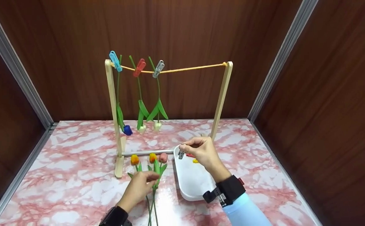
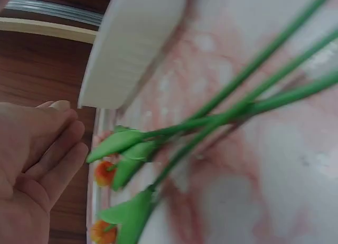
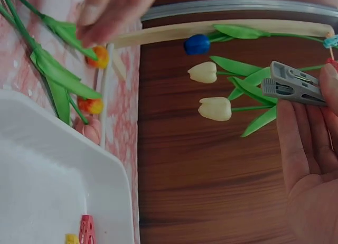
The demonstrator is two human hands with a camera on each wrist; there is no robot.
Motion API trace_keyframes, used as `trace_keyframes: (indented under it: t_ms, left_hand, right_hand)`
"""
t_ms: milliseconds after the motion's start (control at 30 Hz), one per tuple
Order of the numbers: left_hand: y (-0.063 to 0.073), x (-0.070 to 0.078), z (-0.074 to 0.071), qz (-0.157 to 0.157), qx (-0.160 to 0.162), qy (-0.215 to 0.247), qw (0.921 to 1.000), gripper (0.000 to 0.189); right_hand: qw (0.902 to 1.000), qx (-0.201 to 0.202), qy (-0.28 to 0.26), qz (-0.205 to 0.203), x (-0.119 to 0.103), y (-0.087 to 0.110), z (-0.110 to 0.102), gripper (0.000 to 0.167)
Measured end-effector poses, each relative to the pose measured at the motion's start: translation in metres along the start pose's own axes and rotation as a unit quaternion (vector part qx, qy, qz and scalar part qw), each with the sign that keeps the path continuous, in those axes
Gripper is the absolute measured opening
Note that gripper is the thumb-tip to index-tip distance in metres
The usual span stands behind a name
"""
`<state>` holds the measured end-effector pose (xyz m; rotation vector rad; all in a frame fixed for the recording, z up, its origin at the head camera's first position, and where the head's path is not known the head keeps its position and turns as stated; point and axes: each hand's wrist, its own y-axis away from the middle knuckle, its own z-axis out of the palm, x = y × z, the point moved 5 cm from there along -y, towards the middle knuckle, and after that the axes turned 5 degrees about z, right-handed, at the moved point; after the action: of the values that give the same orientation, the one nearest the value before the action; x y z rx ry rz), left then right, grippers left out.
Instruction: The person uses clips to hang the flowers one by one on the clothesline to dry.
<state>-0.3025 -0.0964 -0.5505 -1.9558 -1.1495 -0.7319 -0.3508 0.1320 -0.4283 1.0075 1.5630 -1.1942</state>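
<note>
My right hand (image 1: 206, 153) pinches a grey clothespin (image 3: 293, 84) between thumb and fingers, above the far end of a white tray (image 1: 190, 188). Over the loose tulips hovers my left hand (image 1: 140, 186), its fingers loosely bent around nothing. Two orange-yellow tulips (image 1: 134, 159) and a pink tulip (image 1: 163, 158) lie on the table, their green stems (image 2: 232, 114) crossing toward me. On the line, a blue tulip (image 1: 127, 130) and two white tulips (image 3: 215, 109) hang upside down, held by blue (image 1: 115, 61), red (image 1: 139, 67) and grey clothespins (image 1: 158, 69).
A wooden frame (image 1: 223, 97) with an orange string (image 1: 191, 68) stands behind the tray, a pale bar (image 1: 147, 153) along its base. Inside the tray lie red (image 3: 87, 231) and yellow clothespins (image 3: 72, 238). Brown panels (image 1: 182, 31) enclose the marbled table (image 1: 69, 175).
</note>
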Motion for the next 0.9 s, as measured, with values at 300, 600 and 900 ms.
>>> trace_keyframes:
  t_ms: [300,600,900]
  left_hand:
    - [0.011,0.004,0.024,0.127,-0.06,-0.194,0.971,0.02]
    - [0.018,0.007,0.039,0.192,-0.087,-0.338,0.9172,0.016]
    - [0.019,0.006,0.043,0.22,-0.083,-0.431,0.871,0.017]
  right_hand:
    - [1.0,0.003,0.007,-0.006,0.002,0.0,-0.002,0.011]
    - [0.9999,-0.005,-0.011,-0.001,0.002,0.0,-0.001,0.012]
    - [0.9998,-0.007,-0.019,0.002,0.004,0.001,-0.001,0.014]
